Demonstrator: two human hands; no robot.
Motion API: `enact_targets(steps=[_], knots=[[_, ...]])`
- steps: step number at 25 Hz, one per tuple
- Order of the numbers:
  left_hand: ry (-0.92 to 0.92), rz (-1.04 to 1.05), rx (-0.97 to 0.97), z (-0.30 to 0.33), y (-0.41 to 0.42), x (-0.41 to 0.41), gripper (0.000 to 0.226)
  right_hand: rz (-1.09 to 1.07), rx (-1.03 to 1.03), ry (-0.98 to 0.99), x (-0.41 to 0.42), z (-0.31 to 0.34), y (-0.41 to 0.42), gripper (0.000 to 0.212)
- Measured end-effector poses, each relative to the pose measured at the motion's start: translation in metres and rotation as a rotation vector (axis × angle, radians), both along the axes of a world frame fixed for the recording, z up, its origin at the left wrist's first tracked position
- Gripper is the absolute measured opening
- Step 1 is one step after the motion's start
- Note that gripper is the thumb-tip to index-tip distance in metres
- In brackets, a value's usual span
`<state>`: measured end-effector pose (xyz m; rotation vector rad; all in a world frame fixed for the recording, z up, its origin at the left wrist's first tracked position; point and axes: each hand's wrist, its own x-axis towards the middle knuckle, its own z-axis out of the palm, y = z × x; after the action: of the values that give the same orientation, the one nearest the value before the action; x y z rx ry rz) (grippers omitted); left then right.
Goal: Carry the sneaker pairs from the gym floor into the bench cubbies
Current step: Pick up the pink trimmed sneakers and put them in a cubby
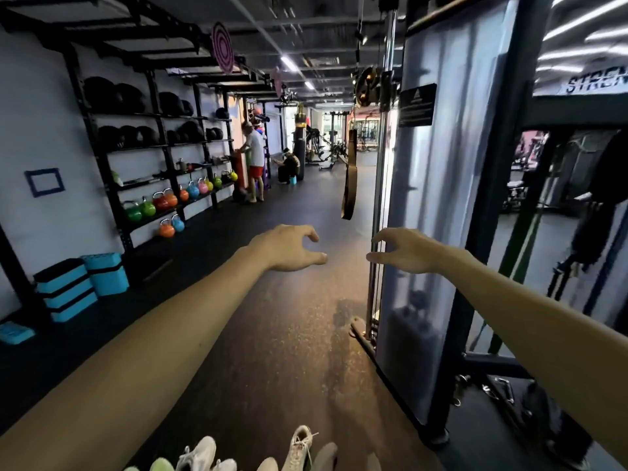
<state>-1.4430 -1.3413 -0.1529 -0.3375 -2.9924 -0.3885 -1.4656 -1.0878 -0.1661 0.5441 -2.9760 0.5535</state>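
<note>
Several sneakers lie on the dark gym floor at the bottom edge of the head view: a white one [200,453], a white laced one [299,448], a grey one [325,455] and a green toe [162,464]. Both my arms stretch forward above them. My left hand [289,248] hovers in mid-air with loosely curved fingers and holds nothing. My right hand [404,249] hovers beside it, fingers also loosely curved and empty. Both hands are well above and beyond the sneakers. No bench cubbies are in view.
A cable machine column [438,198] stands close on the right with a hanging strap handle [349,178]. A rack of kettlebells [163,202] and medicine balls lines the left wall, with blue step blocks [81,283] on the floor. Two people [255,158] are far down the aisle.
</note>
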Motion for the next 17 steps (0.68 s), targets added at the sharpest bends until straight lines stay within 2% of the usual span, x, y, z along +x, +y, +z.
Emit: enact_targets(steps=[4, 8, 11, 17], knots=[[-0.060, 0.030, 0.010, -0.060, 0.004, -0.093, 0.056, -0.001, 0.029, -0.055, -0.102, -0.050, -0.002, 0.056], [-0.108, 0.033, -0.029, -0.129, 0.005, -0.160, 0.057, -0.002, 0.052, -0.113, -0.170, -0.117, -0.012, 0.053], [-0.185, -0.010, -0.033, -0.209, 0.003, -0.208, 0.057, -0.002, 0.047, -0.163, -0.212, -0.205, -0.019, 0.051], [-0.413, -0.049, -0.084, -0.434, -0.008, -0.241, 0.060, -0.041, -0.004, -0.346, -0.244, -0.429, -0.021, 0.047]])
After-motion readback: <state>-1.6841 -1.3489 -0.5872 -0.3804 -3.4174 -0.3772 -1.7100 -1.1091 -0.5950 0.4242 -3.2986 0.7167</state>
